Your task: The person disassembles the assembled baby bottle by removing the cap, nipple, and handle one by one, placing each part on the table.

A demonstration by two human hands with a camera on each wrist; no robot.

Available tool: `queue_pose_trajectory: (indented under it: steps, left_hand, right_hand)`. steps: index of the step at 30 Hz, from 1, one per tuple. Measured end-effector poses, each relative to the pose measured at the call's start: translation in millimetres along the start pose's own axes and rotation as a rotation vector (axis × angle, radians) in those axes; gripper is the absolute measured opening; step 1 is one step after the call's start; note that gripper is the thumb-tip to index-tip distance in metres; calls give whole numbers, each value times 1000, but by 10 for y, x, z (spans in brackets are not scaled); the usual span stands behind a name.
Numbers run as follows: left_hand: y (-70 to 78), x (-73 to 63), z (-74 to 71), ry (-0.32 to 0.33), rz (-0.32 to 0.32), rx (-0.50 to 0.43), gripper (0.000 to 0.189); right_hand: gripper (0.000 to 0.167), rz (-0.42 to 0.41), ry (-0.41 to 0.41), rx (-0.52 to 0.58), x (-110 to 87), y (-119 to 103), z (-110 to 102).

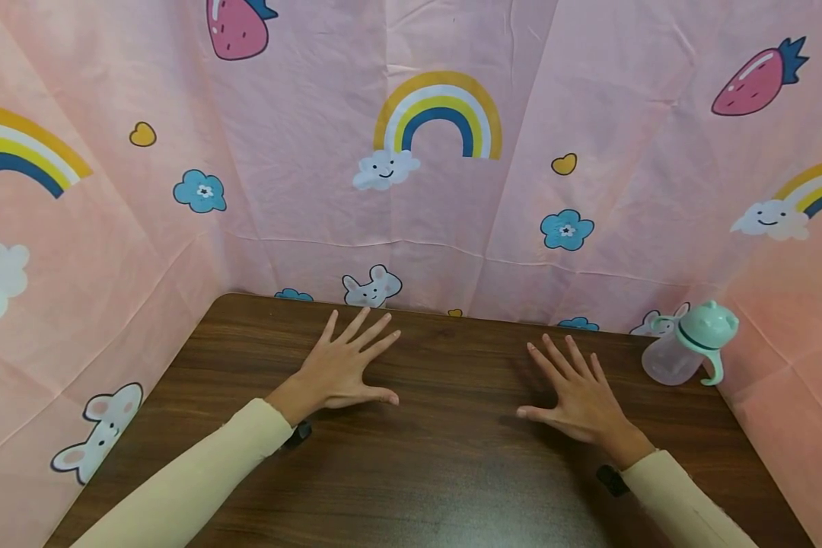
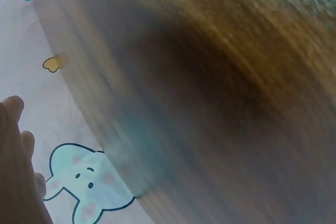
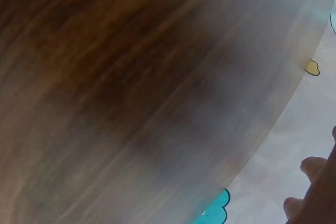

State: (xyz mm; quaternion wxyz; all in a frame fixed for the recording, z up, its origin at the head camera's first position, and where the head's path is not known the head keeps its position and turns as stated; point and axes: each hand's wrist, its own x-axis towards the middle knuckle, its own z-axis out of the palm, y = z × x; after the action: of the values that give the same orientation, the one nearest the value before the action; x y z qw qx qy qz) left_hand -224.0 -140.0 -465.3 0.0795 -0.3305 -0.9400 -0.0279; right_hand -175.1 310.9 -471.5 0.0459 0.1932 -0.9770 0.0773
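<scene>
I see left hand [image 1: 337, 371] and right hand [image 1: 582, 399] empty, fingers splayed. A careless rightward sweep could topple the far-right bottle [image 1: 682, 350].

Bottle [image 1: 670, 360]: translucent whitish body; mint-green lid [image 1: 709, 326] and handles [image 1: 716, 367]; dark band [image 1: 691, 342] beneath the lid. Table [image 1: 445, 479]: dark brown, streaked wood grain. Cloth [image 1: 301, 129]: pink, peach toward the sides; printed with rainbows [image 1: 441, 97] banded orange, white, yellow and blue; white smiling clouds [image 1: 387, 169]; pink strawberries [image 1: 749, 84] with blue leaves; yellow hearts [image 1: 143, 135]; blue flowers [image 1: 555, 230] with white centres; white, pink-eared rabbits [image 1: 109, 422] outlined in dark. Sleeves [image 1: 212, 464]: plain pale cream. Wrist devices [image 1: 613, 480]: black.
</scene>
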Motion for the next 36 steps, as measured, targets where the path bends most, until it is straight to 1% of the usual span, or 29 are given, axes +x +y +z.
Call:
queue_pose_trajectory:
  steps: [7, 12, 16, 24, 27, 31, 36]
  left_hand:
    - [12, 15, -22, -23, -15, 14, 116]
    - [17, 28, -14, -12, -17, 2, 115]
    - [26, 38, -1, -9, -20, -5, 115]
    - [51, 85, 21, -4, -39, -22, 112]
    - [68, 106, 10, -18, -56, -61, 111]
    - [101, 141, -13, -39, -81, -167, 108]
    - [132, 187, -3, -30, -96, -264, 106]
  right_hand:
    - [115, 14, -6, 3, 10, 7, -26]
    - [115, 28, -11, 11, 17, 15, -25]
    - [112, 45, -13, 44, 25, 19, -30]
    - [113, 77, 9, 86, 35, 33, -57]
    - [112, 87, 11, 102, 38, 31, -63]
    - [109, 100, 21, 137, 47, 25, -64]
    - [105, 120, 29, 191, 59, 20, -70]
